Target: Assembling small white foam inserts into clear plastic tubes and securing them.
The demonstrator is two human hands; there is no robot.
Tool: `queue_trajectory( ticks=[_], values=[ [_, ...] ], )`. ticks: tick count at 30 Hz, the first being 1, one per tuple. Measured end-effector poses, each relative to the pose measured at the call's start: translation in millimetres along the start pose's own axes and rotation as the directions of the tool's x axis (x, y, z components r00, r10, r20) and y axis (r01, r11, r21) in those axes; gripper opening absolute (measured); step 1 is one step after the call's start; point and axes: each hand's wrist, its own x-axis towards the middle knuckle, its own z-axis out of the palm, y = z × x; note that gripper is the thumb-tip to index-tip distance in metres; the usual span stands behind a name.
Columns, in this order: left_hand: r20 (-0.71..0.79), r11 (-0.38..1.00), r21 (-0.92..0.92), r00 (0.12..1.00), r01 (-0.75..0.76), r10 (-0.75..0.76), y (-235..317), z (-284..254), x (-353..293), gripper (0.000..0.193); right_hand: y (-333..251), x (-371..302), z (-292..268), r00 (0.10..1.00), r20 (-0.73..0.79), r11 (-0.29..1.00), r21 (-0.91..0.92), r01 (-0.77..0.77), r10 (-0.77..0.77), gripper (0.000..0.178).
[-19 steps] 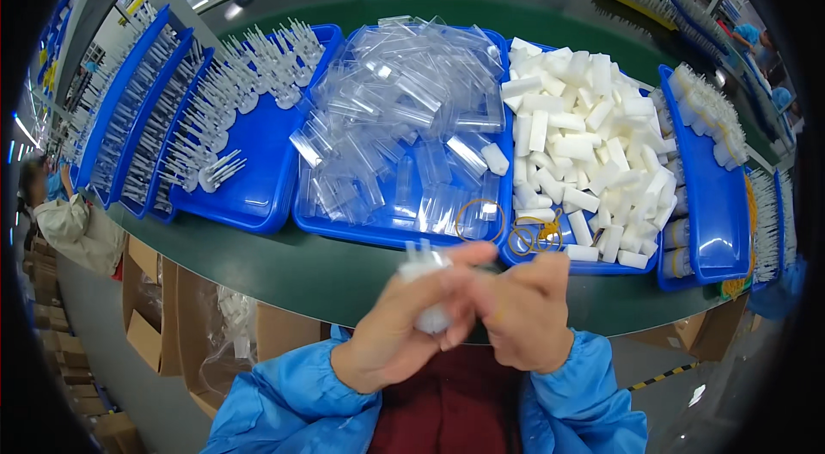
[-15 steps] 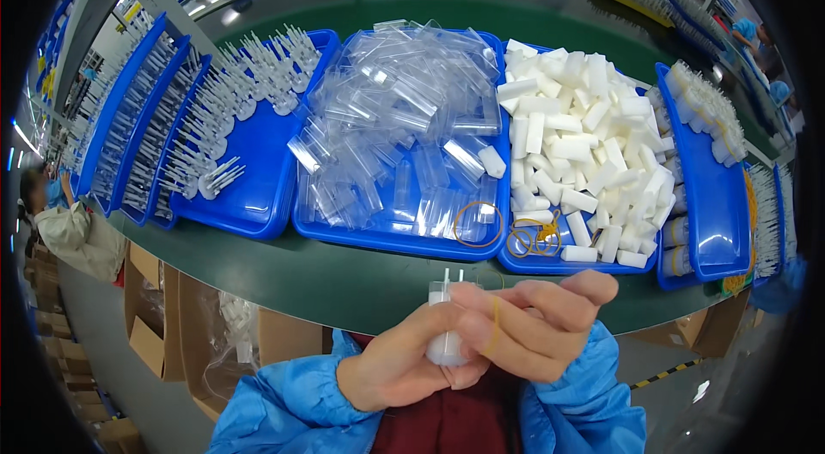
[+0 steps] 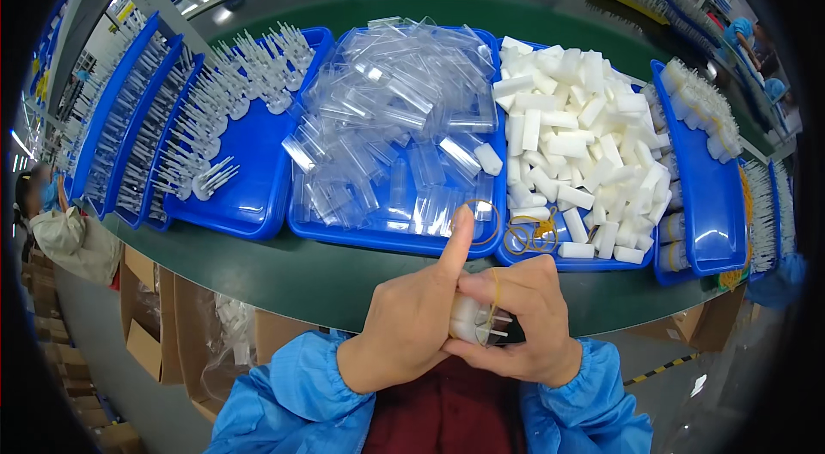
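Between my hands, just in front of the table's near edge, is a small white rounded piece with thin pale prongs. Clear plastic seems to lie about it, and its prongs now point right. My left hand closes on its left side, index finger stretched up. Thumb and fingers of my right hand grip the pronged side. A thin yellow rubber band runs over a right finger down to the piece. My fingers hide part of the piece.
Ahead stand blue trays of pronged white parts, clear plastic sleeves and white foam blocks. Loose rubber bands lie in the foam tray. Banded bundles fill trays at right. Cardboard boxes stand below the table's left side.
The piece has tipped from prongs up to prongs right. My left index finger has stretched up, and my right hand has come lower round the prongs, the band still on its finger.
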Motion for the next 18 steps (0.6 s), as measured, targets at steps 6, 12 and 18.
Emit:
queue_trajectory(
  ticks=[6, 12, 18],
  values=[
    [0.121, 0.993, -0.107, 0.992, 0.045, -0.032, 6, -7, 4, 0.099, -9, 2, -1, 0.993, -0.069, 0.992, 0.09, -0.093, 0.099, 0.045],
    [0.19, 0.747, -0.588, 0.951, 0.31, -0.245, -3, -17, -15, 0.08, 1, -16, -2, 0.985, -0.1, 0.973, -0.198, 0.121, -0.143, 0.054],
    [0.252, 0.605, -0.725, 0.944, 0.329, -0.212, -8, -18, -23, 0.077, -5, -23, -30, 0.964, 0.148, 0.929, 0.267, -0.255, 0.222, 0.075]
  ],
)
